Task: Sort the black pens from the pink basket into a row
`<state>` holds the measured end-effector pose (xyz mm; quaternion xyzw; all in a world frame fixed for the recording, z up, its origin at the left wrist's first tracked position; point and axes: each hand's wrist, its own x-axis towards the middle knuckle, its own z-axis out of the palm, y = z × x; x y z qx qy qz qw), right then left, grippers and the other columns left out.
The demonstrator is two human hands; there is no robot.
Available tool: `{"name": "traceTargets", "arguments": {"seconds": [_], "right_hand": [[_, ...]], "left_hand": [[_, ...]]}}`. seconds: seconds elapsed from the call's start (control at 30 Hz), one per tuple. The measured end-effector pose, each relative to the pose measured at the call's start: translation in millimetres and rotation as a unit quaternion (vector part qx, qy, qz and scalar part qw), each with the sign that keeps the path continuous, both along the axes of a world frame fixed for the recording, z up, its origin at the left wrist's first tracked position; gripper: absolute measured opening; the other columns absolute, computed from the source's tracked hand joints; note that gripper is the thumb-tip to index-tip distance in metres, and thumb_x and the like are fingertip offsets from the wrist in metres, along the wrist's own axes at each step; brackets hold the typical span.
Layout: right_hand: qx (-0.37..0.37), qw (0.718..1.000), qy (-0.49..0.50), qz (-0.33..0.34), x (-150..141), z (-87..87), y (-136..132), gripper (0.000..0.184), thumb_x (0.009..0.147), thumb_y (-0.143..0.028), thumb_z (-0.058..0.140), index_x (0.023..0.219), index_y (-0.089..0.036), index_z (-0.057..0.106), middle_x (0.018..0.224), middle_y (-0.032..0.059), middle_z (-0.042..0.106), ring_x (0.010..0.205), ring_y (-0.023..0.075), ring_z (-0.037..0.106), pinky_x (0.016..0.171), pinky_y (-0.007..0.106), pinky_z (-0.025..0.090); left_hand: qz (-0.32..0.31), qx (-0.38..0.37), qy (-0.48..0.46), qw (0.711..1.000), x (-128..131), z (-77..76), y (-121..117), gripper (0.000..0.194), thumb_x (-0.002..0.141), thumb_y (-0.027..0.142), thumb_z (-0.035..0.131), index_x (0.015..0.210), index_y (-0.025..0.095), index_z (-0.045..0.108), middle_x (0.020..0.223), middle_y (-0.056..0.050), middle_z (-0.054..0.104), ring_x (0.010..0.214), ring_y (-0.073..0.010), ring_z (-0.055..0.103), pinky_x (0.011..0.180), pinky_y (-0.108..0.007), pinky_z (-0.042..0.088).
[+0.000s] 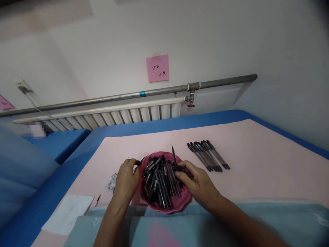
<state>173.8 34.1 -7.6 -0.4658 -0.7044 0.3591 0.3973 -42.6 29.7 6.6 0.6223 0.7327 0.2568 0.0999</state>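
A pink basket (185,205) in front of me holds many dark pen parts (160,183), with slim clear-dark barrels and short caps heaped together. At its right side my right hand (196,180) is closed, pinching an uncapped pen (174,156) whose thin tip points up. My left hand (127,178) is by the basket's left rim. Between its thumb and forefinger sits a small black piece (138,163) that looks like a pen cap. Right of the basket, several capped black pens (207,156) lie side by side in a slanted row.
The pink sheet (262,164) covers a blue table (239,115). To the left are a crumpled whitish scrap (112,181), a white paper (68,212) and a small dark pen-like piece (98,200). A teal cloth (257,219) lies along the near edge. Behind stands a radiator (123,116).
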Motion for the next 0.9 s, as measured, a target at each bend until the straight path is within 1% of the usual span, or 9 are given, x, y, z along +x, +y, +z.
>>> {"name": "traceTargets", "arguments": {"seconds": [0.23,0.4,0.53,0.63,0.9], "right_hand": [[0.008,1.0,-0.008,0.002,0,-2.4,0,0.011,0.078,-0.028,0.046,0.079,-0.02,0.053,0.06,-0.0036,0.051,0.056,0.0118,0.048,0.055,0.023,0.04],[0.012,1.0,-0.007,0.004,-1,-1.1,0,0.009,0.078,-0.026,0.046,0.079,-0.02,0.053,0.061,-0.0035,0.053,0.057,0.0113,0.049,0.055,0.023,0.041],[0.01,1.0,-0.003,0.006,-3,1.5,-1,0.008,0.077,-0.024,0.047,0.079,-0.02,0.053,0.06,-0.004,0.052,0.056,0.0112,0.049,0.054,0.022,0.04],[0.014,1.0,-0.004,0.009,-3,0.2,-1,0.009,0.077,-0.024,0.047,0.081,-0.02,0.054,0.06,-0.0038,0.053,0.056,0.0112,0.049,0.054,0.022,0.04],[0.006,1.0,-0.023,0.012,-2,-1.0,-1,0.009,0.077,-0.023,0.049,0.082,-0.018,0.055,0.065,-0.0018,0.057,0.059,0.0119,0.052,0.055,0.023,0.039]], "left_hand": [[-0.043,0.037,0.04,0.998,14,-10.5,3,0.019,0.076,0.012,0.042,0.086,0.016,0.058,0.089,-0.007,0.06,0.09,-0.0203,0.052,0.081,-0.034,0.04],[-0.096,0.057,0.083,0.99,28,-18.1,13,0.022,0.078,0.011,0.041,0.092,0.017,0.057,0.091,-0.007,0.06,0.091,-0.0195,0.052,0.08,-0.031,0.04],[-0.098,0.037,0.134,0.985,38,-19.9,25,0.024,0.083,0.013,0.036,0.093,0.016,0.057,0.09,-0.006,0.06,0.088,-0.0178,0.052,0.077,-0.028,0.039],[-0.099,0.023,0.163,0.981,44,-21.4,31,0.025,0.084,0.014,0.035,0.094,0.017,0.057,0.088,-0.007,0.06,0.085,-0.018,0.053,0.075,-0.028,0.039],[-0.093,-0.015,0.213,0.972,49,-25.1,34,0.027,0.083,0.013,0.034,0.087,0.017,0.06,0.087,-0.008,0.059,0.082,-0.0188,0.052,0.074,-0.03,0.038]]}}
